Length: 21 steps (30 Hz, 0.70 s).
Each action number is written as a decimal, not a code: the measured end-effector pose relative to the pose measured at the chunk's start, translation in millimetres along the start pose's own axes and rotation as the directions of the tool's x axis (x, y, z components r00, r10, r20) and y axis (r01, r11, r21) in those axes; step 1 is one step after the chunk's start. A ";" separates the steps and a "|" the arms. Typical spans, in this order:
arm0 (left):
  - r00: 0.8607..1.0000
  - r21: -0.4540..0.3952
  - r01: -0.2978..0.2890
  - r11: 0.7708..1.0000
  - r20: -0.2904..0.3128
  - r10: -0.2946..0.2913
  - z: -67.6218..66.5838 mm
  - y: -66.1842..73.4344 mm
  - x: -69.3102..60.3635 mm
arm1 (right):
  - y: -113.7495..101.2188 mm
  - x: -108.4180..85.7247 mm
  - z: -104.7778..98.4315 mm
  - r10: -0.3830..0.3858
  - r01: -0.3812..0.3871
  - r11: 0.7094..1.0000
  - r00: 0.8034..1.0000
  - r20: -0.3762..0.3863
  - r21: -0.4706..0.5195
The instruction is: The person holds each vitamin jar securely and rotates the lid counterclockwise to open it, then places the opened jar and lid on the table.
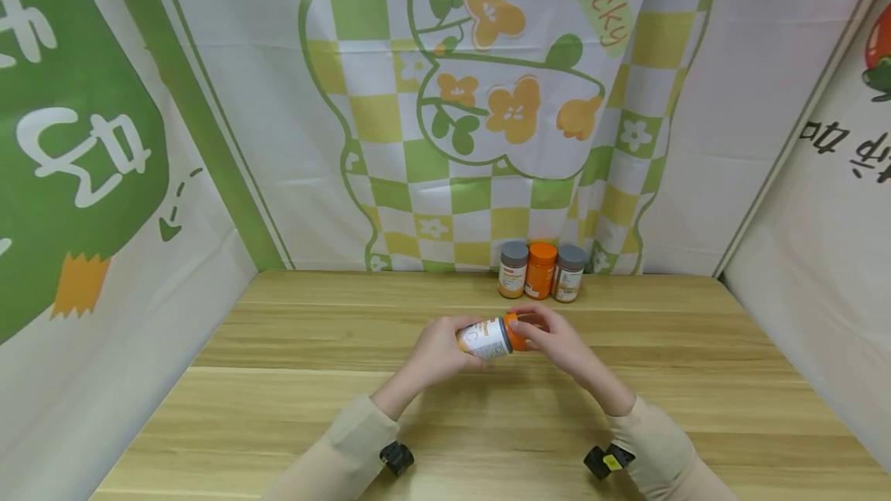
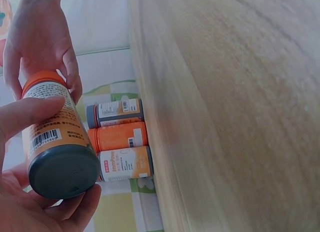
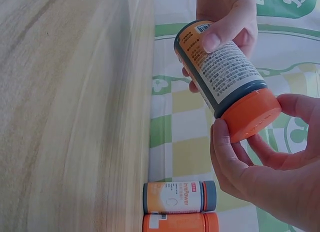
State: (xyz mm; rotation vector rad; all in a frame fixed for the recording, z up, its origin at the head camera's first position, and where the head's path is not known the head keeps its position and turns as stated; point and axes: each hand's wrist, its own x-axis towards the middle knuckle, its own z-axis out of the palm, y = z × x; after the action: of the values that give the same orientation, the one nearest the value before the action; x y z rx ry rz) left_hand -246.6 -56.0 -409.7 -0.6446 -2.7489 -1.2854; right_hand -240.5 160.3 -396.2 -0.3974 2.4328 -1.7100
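Observation:
A bottle [image 1: 485,338] with a white and orange label, dark base and orange cap is held tilted above the table. The left hand [image 1: 440,350] grips its body, thumb across the label in the left wrist view, where the dark base [image 2: 64,171] faces the camera. The fingers and thumb of the right hand [image 1: 557,340] pinch the rim of the orange cap [image 3: 251,115]. The cap sits on the bottle's end, its top facing the right palm.
Three bottles stand side by side at the table's back edge: one grey-capped [image 1: 513,270], an orange one [image 1: 540,272] and another grey-capped [image 1: 568,274]. Behind them hangs a patterned cloth [image 1: 459,199]. Black wrist cameras sit below both sleeves.

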 end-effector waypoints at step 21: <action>0.996 -0.144 0.071 0.987 0.069 -0.061 -3.6 -3.2 -0.7 | 5.1 -1.1 -3.4 -0.271 0.272 0.962 0.962 0.033 -0.007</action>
State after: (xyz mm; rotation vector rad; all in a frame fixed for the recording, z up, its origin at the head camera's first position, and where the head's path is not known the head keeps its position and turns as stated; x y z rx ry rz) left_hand -247.7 -60.7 -409.8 -0.6192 -2.7680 -1.5186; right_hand -241.0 165.3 -399.9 -0.7867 2.4605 -1.7735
